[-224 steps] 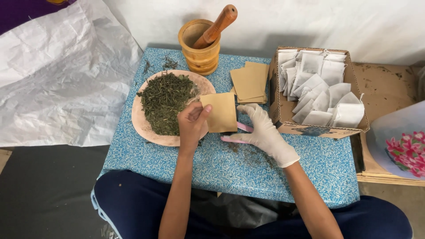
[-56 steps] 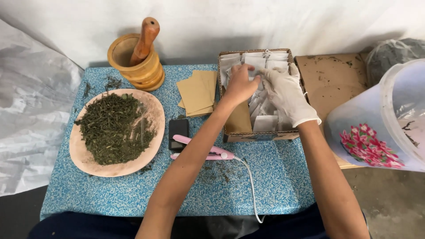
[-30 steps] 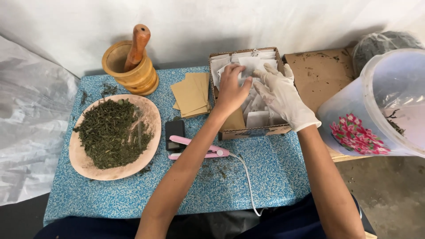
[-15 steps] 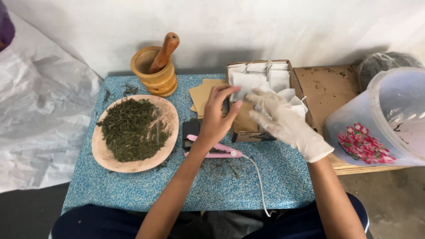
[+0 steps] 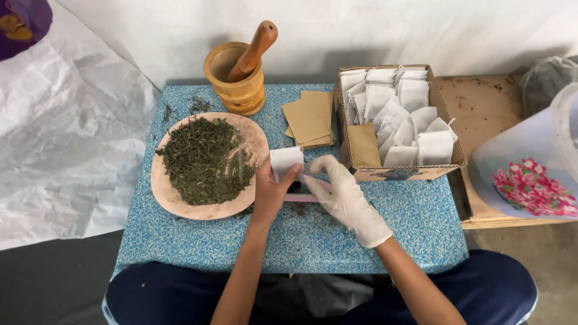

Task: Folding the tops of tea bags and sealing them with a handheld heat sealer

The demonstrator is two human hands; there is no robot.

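Pinches a small white pouch point(image 5: 285, 162) upright in the bare left hand point(image 5: 272, 194), grip closed on its lower edge, just beside the plate point(image 5: 161, 191) of dried green herb point(image 5: 205, 157). Curls the gloved right hand point(image 5: 342, 194) over a pink sealer point(image 5: 303, 197) lying low on the surface, grip narrow around its arms, fingertips touching the pouch side. Looks like the step of bringing pouch and sealer together, with the pouch mouth not yet between the pink arms as far as can be told. Calls for a flat, straight pouch edge and a steady left-hand hold before any squeeze.

Around: blue speckled surface point(image 5: 361, 241), strewn with herb crumbs near the hands. Behind, a wooden mortar point(image 5: 238, 81) with pestle point(image 5: 256, 43), a stack of brown envelopes point(image 5: 310, 117), and a cardboard box point(image 5: 409, 173) full of white pouches plus one brown envelope. To the right, a wooden board point(image 5: 481, 108) and a flowered plastic tub point(image 5: 530, 180). To the left, crumpled white sheeting point(image 5: 66, 138); pale wall behind.
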